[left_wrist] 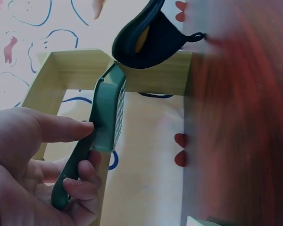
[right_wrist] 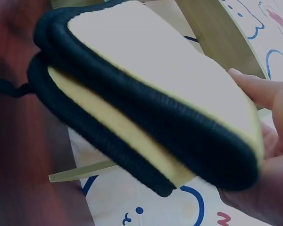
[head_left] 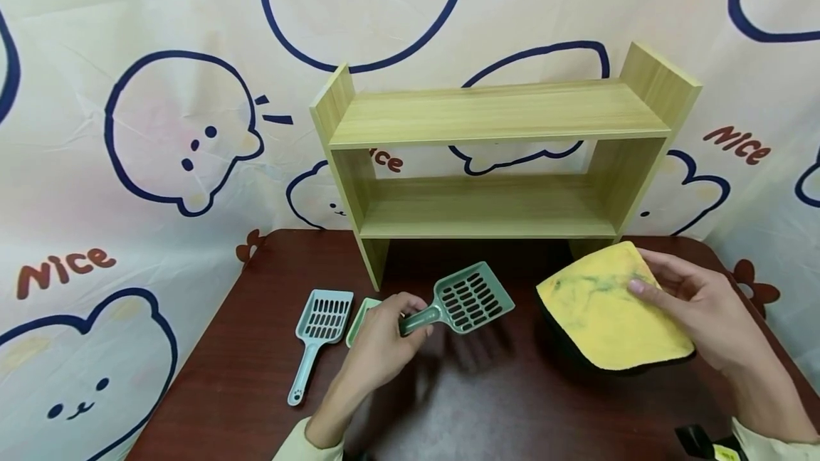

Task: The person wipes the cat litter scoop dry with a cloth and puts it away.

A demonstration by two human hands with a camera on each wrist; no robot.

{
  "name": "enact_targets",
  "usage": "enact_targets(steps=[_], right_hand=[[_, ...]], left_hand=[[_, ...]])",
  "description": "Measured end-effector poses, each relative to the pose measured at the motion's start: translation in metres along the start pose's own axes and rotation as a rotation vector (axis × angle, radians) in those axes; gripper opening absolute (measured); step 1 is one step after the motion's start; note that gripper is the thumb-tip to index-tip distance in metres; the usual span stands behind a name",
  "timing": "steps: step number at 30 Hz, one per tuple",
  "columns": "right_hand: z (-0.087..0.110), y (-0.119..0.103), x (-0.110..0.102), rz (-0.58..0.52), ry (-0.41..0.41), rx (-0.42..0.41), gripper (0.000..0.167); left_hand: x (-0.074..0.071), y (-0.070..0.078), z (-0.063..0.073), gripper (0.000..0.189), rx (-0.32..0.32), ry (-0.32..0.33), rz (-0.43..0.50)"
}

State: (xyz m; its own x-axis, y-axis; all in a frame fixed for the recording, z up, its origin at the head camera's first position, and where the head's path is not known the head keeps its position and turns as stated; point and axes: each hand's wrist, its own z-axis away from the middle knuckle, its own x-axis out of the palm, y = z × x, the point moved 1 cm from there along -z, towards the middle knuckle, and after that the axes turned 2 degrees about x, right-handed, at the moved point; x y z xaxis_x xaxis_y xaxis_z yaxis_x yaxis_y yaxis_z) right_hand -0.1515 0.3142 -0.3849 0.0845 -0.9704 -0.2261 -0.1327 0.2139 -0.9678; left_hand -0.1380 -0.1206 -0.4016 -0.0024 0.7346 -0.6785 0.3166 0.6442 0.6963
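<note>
My left hand (head_left: pixel 384 336) grips a dark green slotted litter scoop (head_left: pixel 472 299) by its handle. The scoop's head points right, raised over the table, and the left wrist view shows its side (left_wrist: pixel 108 108). In my right hand (head_left: pixel 711 304) is a folded yellow cloth (head_left: pixel 608 311), pinched with the thumb on top. Thick black edging (right_wrist: pixel 146 122) and a small hanging loop (right_wrist: pixel 12 88) show on the cloth in the right wrist view. Left of my left hand lies a pale blue slotted scoop (head_left: pixel 324 317). A light green piece (head_left: pixel 361 319) is mostly hidden behind that hand.
A two-tier wooden shelf (head_left: pixel 490 206) stands at the back of the dark red-brown table (head_left: pixel 218 368). Behind it hangs a cartoon-printed cloth (head_left: pixel 179 134). A black and yellow object (head_left: pixel 705 444) lies by my right sleeve at the front edge.
</note>
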Motion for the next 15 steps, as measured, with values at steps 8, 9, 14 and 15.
enact_targets(steps=[8, 9, 14, 15], right_hand=[[-0.006, -0.002, 0.001, -0.017, -0.147, 0.108, 0.050], [-0.006, -0.001, 0.001, 0.000, -0.146, 0.122, 0.050], [-0.009, 0.002, 0.000, 0.014, -0.119, 0.189, 0.049], [-0.009, 0.002, 0.000, 0.000, -0.118, 0.195, 0.048]], left_hand=[[-0.001, 0.008, -0.008, 0.022, 0.036, -0.026, 0.005], [-0.001, 0.009, -0.009, 0.022, 0.039, -0.033, 0.008], [-0.001, 0.013, -0.012, 0.020, 0.041, -0.058, 0.018], [-0.002, 0.013, -0.013, 0.020, 0.037, -0.062, 0.020]])
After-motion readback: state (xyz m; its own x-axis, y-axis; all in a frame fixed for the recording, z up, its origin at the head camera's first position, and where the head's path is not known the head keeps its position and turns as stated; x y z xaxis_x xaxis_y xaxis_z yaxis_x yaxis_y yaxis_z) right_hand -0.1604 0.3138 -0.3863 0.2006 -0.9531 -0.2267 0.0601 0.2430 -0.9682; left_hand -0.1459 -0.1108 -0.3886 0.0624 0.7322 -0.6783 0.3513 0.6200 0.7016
